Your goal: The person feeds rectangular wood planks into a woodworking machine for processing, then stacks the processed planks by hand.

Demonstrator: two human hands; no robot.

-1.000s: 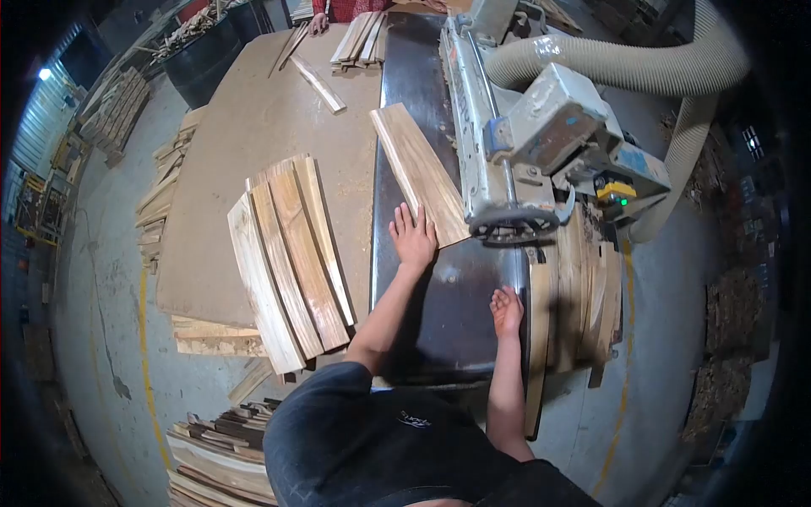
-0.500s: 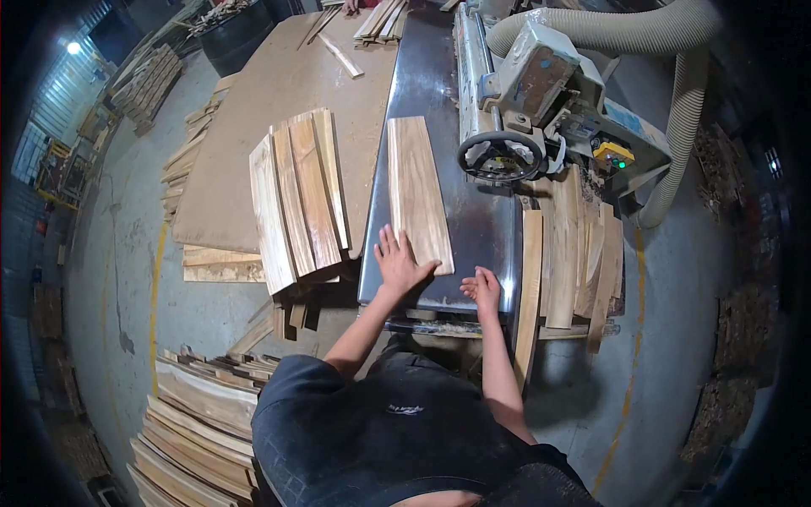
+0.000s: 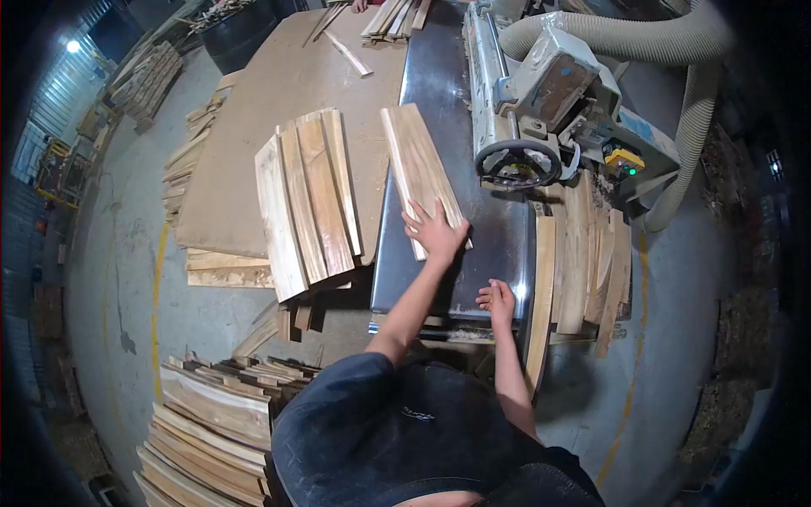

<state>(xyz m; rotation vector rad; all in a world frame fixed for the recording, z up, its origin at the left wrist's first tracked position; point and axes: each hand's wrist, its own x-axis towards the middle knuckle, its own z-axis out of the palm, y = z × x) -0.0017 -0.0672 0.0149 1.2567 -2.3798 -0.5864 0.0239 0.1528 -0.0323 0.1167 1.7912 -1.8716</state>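
On the dark metal table (image 3: 498,228) lies a wide wooden board (image 3: 418,160), tilted so its far end reaches over the brown panel's edge. My left hand (image 3: 438,232) rests on the board's near end, fingers spread across its face and thumb at its right edge. Nearer the table's front edge, my right hand (image 3: 498,301) hovers with its fingers partly curled and apart, holding nothing. Several boards (image 3: 312,198) lie side by side to the left of the metal table.
A machine with a black handwheel (image 3: 517,164) and a ribbed hose (image 3: 621,38) stands at the right. Upright boards (image 3: 574,262) flank the metal table. Stacked boards (image 3: 211,431) fill the lower left. Another person's hand (image 3: 361,5) shows at the brown panel's (image 3: 228,160) far edge.
The board has turned, its far end swinging left and its near end right, and shifted slightly away from me. My left hand has moved forward and right with it. The whole view has shifted slightly.
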